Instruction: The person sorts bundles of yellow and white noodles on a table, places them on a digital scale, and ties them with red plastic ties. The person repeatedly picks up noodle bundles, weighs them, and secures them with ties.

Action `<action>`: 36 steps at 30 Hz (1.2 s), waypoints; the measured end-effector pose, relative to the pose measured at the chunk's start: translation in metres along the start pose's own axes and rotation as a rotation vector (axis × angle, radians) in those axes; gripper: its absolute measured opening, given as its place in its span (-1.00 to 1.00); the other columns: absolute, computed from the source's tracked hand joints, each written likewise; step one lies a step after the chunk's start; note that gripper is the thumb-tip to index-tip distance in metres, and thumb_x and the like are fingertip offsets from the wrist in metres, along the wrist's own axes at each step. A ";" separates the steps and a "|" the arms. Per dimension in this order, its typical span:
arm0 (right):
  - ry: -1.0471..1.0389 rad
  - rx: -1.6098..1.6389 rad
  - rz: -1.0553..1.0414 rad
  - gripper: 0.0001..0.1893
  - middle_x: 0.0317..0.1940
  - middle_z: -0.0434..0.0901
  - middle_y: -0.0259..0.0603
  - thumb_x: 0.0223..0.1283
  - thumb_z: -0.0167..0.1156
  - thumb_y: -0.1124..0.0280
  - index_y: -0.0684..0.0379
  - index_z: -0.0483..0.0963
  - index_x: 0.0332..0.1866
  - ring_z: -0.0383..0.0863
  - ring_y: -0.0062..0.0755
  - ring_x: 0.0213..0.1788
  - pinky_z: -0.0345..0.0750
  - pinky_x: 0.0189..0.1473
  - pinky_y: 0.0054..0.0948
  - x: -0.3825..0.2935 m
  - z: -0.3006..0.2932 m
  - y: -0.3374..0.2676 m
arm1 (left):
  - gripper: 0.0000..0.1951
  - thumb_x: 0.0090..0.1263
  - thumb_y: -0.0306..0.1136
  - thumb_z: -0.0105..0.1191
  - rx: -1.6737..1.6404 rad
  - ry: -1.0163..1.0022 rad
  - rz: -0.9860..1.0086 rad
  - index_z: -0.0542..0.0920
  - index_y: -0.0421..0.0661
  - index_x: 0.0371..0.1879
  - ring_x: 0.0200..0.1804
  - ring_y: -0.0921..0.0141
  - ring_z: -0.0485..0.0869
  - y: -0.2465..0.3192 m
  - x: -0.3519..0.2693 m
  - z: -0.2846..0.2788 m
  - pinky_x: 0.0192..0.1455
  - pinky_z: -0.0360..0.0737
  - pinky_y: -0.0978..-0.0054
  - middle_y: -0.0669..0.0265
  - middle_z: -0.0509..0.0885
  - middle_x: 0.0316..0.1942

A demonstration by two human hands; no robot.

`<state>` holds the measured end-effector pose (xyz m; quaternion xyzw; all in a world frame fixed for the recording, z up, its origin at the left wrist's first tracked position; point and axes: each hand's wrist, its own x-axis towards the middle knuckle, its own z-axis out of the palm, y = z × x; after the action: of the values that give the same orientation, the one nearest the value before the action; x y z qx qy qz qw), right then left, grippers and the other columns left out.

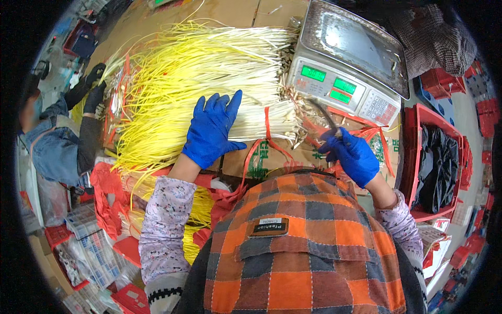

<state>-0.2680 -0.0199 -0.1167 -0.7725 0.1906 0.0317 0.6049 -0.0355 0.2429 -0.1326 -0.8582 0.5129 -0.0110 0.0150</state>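
Note:
My left hand [211, 131], in a blue glove, rests palm down on a bundle of blanched yellow chives [253, 123], its fingers spread. A red tie [267, 119] goes around the white stalks of this bundle, its loose ends trailing toward me. Beyond it lies a broad pile of loose yellow chives [219, 62], white ends to the right. My right hand [351, 157], also gloved in blue, grips a knife with a dark curved blade [324, 113]. The blade points toward cut stalk ends [304, 112] beside the bundle; the handle is mostly hidden by my fingers.
A digital scale [345, 84] with a metal pan stands at the back right. Red ties [370, 131] lie before it on cardboard [239, 161]. To the right is a red crate [417, 157] lined with black plastic. At left, another person's dark-gloved hands [94, 92] hold chives.

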 end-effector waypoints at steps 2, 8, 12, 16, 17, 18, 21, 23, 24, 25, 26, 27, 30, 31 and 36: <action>-0.072 -0.487 -0.189 -0.75 -0.32 0.66 -0.03 0.40 0.07 0.34 0.14 0.51 0.09 0.69 -0.14 -0.28 0.60 -0.24 -0.23 0.006 0.002 -0.009 | 0.13 0.01 0.31 0.30 -0.021 0.016 0.022 0.11 -0.02 0.54 0.34 0.10 0.38 -0.002 -0.003 0.004 0.46 0.14 0.02 0.07 0.48 0.23; -0.147 -1.012 -0.396 -0.90 -0.39 0.64 0.01 0.18 0.13 0.43 0.10 0.44 -0.21 0.66 0.12 -0.34 0.58 -0.35 -0.03 0.037 0.015 -0.039 | 0.02 0.07 0.21 0.29 -0.004 0.071 -0.001 0.18 0.02 0.52 0.19 0.16 0.42 -0.002 -0.008 0.023 0.38 0.23 0.07 0.16 0.47 0.14; -0.225 -1.091 -0.416 -0.86 -0.49 0.63 0.03 0.16 0.13 0.45 0.15 0.45 -0.18 0.68 0.10 -0.38 0.57 -0.41 -0.05 0.050 0.020 -0.057 | -0.06 0.06 0.12 0.32 0.037 0.232 0.052 0.28 -0.01 0.44 0.01 0.25 0.48 -0.001 -0.011 0.028 0.23 0.31 0.07 0.25 0.49 -0.07; -0.279 -1.155 -0.353 -0.89 -0.48 0.63 0.04 0.22 0.07 0.44 0.15 0.46 -0.18 0.68 0.10 -0.41 0.57 -0.45 -0.07 0.054 0.021 -0.066 | -0.15 0.09 0.03 0.31 0.043 0.245 0.044 0.34 -0.01 0.40 -0.03 0.25 0.48 0.000 -0.012 0.030 0.17 0.34 0.07 0.27 0.48 -0.12; -0.301 -1.133 -0.318 -0.89 -0.48 0.63 0.04 0.23 0.06 0.43 0.15 0.46 -0.17 0.68 0.10 -0.41 0.57 -0.44 -0.07 0.057 0.022 -0.067 | -0.17 0.09 0.01 0.31 0.068 0.257 0.042 0.35 -0.01 0.39 -0.03 0.25 0.48 0.001 -0.011 0.030 0.16 0.35 0.07 0.28 0.48 -0.13; -0.319 -1.110 -0.282 -0.88 -0.48 0.63 0.04 0.25 0.05 0.43 0.15 0.46 -0.17 0.68 0.10 -0.41 0.57 -0.44 -0.08 0.061 0.024 -0.066 | -0.14 0.08 0.00 0.33 0.039 0.198 0.022 0.33 -0.01 0.41 0.00 0.24 0.47 0.000 -0.011 0.031 0.20 0.33 0.08 0.26 0.48 -0.08; -0.282 -1.197 -0.319 -0.86 -0.45 0.64 0.04 0.29 0.03 0.39 0.15 0.46 -0.14 0.68 0.11 -0.38 0.58 -0.39 -0.08 0.070 0.027 -0.063 | -0.08 0.04 -0.02 0.36 -0.024 0.092 -0.010 0.30 0.00 0.46 0.07 0.21 0.46 -0.001 -0.008 0.032 0.27 0.28 0.10 0.23 0.48 0.00; -0.308 -1.137 -0.215 -0.83 -0.44 0.64 0.06 0.33 0.01 0.35 0.17 0.48 -0.14 0.69 0.13 -0.35 0.59 -0.34 -0.06 0.067 0.026 -0.061 | -0.09 0.04 -0.04 0.36 -0.044 0.088 -0.003 0.31 0.00 0.45 0.06 0.22 0.46 -0.001 -0.007 0.032 0.26 0.29 0.10 0.25 0.48 -0.01; -0.294 -1.164 -0.229 -0.83 -0.43 0.65 0.07 0.33 0.00 0.35 0.17 0.49 -0.14 0.69 0.13 -0.35 0.59 -0.33 -0.06 0.065 0.025 -0.062 | -0.10 0.05 -0.05 0.35 0.012 0.109 0.001 0.31 0.00 0.45 0.06 0.23 0.46 0.000 -0.008 0.032 0.26 0.28 0.11 0.26 0.48 -0.01; -0.296 -1.209 -0.203 -0.83 -0.43 0.65 0.07 0.34 0.00 0.35 0.17 0.49 -0.15 0.69 0.13 -0.34 0.59 -0.33 -0.05 0.060 0.025 -0.062 | -0.10 0.05 -0.04 0.34 0.031 0.125 -0.002 0.31 0.00 0.45 0.06 0.24 0.46 0.000 -0.008 0.032 0.26 0.28 0.11 0.26 0.48 -0.01; -0.329 -1.247 -0.163 -0.82 -0.41 0.65 0.07 0.34 0.00 0.34 0.16 0.50 -0.12 0.69 0.12 -0.33 0.60 -0.30 -0.03 0.062 0.025 -0.064 | -0.10 0.05 -0.04 0.34 0.051 0.141 -0.002 0.31 0.01 0.45 0.06 0.24 0.46 0.001 -0.008 0.032 0.26 0.28 0.11 0.26 0.48 -0.01; -0.310 -1.225 -0.258 -0.81 -0.41 0.65 0.08 0.35 0.00 0.33 0.15 0.51 -0.11 0.69 0.12 -0.32 0.60 -0.29 -0.03 0.061 0.026 -0.065 | -0.10 0.05 -0.04 0.34 0.072 0.160 0.002 0.31 0.01 0.46 0.06 0.25 0.46 0.001 -0.008 0.032 0.26 0.28 0.11 0.26 0.48 -0.01; -0.314 -1.201 -0.311 -0.78 -0.37 0.66 0.12 0.37 -0.01 0.29 0.16 0.52 -0.09 0.70 0.12 -0.28 0.61 -0.27 -0.02 0.065 0.025 -0.073 | -0.09 0.05 -0.01 0.33 0.051 0.104 -0.002 0.30 -0.01 0.46 0.07 0.25 0.46 0.001 -0.008 0.031 0.25 0.28 0.12 0.25 0.49 0.01; -0.331 -1.247 -0.232 -0.78 -0.36 0.66 0.11 0.37 -0.01 0.29 0.16 0.52 -0.10 0.70 0.12 -0.28 0.61 -0.26 -0.03 0.066 0.023 -0.077 | -0.10 0.06 0.00 0.32 0.052 0.123 0.010 0.31 -0.02 0.45 0.03 0.25 0.47 0.000 -0.008 0.031 0.22 0.30 0.10 0.26 0.49 -0.04; -0.168 -1.018 -0.272 -0.68 -0.39 0.65 0.10 0.34 0.14 0.09 0.16 0.53 -0.11 0.68 0.15 -0.34 0.57 -0.30 -0.10 0.047 0.007 -0.090 | -0.07 0.02 0.06 0.33 0.002 0.166 0.033 0.33 -0.07 0.43 -0.05 0.23 0.50 -0.004 -0.004 0.029 0.12 0.34 0.18 0.24 0.52 -0.10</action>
<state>-0.1933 -0.0080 -0.0490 -0.9809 0.0001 0.1029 0.1652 -0.0330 0.2485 -0.1613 -0.8458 0.5265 -0.0822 -0.0266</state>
